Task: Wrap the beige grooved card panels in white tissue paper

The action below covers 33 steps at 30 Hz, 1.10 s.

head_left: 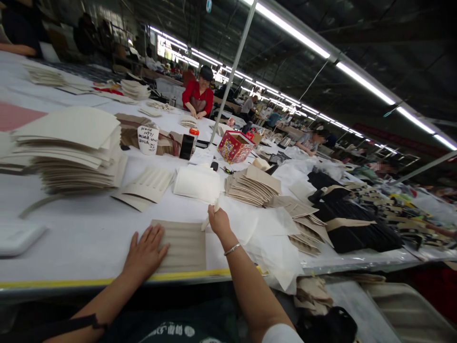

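Observation:
My left hand (146,252) lies flat with fingers spread on the left part of a beige ribbed panel (185,245) near the table's front edge. At the panel's upper right corner, my right hand (218,221) is closed round a pale stick-like tool (204,225); its exact kind is unclear. The tool's lower end reaches the panel's edge. Just beyond my right hand lies a white pad of sheets (198,182). Left of that, pale ribbed panels (144,188) rest on the white table (85,243).
A tall stack of cream panels (71,143) stands at left. Beige panels (252,186), white sheets (271,238) and black pieces (353,226) lie to the right. Behind are a red box (235,146), a phone (186,146) and a metal pole (232,76). A person in red (198,97) works across the table.

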Each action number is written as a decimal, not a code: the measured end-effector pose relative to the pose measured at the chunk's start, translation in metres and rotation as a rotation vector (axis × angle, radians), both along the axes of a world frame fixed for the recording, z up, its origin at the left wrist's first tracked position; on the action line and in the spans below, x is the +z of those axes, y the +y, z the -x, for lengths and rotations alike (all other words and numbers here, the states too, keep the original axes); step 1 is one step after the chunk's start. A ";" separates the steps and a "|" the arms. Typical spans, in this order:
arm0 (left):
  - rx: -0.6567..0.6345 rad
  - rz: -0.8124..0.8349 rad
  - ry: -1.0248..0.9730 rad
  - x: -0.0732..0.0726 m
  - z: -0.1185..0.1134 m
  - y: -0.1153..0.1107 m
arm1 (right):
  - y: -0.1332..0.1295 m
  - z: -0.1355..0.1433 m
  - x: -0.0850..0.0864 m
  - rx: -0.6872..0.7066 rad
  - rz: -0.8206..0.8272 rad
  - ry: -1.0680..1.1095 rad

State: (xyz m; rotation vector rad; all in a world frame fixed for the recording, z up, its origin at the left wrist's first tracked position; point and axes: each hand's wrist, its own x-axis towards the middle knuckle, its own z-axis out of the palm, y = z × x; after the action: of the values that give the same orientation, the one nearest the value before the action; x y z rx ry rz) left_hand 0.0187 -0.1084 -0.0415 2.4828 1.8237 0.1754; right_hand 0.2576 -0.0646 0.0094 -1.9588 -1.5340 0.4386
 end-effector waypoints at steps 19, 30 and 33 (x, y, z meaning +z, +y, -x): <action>-0.079 0.018 -0.031 -0.010 0.018 0.011 | -0.121 0.015 0.015 0.108 0.338 0.186; -0.189 -0.070 -0.084 -0.012 0.037 0.005 | -0.018 0.108 0.020 0.276 0.083 -0.035; -0.177 -0.079 -0.101 -0.015 0.035 0.004 | -0.004 0.125 0.016 0.233 0.080 -0.265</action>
State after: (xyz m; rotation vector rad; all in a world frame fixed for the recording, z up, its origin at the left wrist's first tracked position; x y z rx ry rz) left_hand -0.0163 -0.1043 -0.0566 2.6184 1.5800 0.3628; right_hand 0.1327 -0.0684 0.0258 -1.9682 -1.9524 0.3500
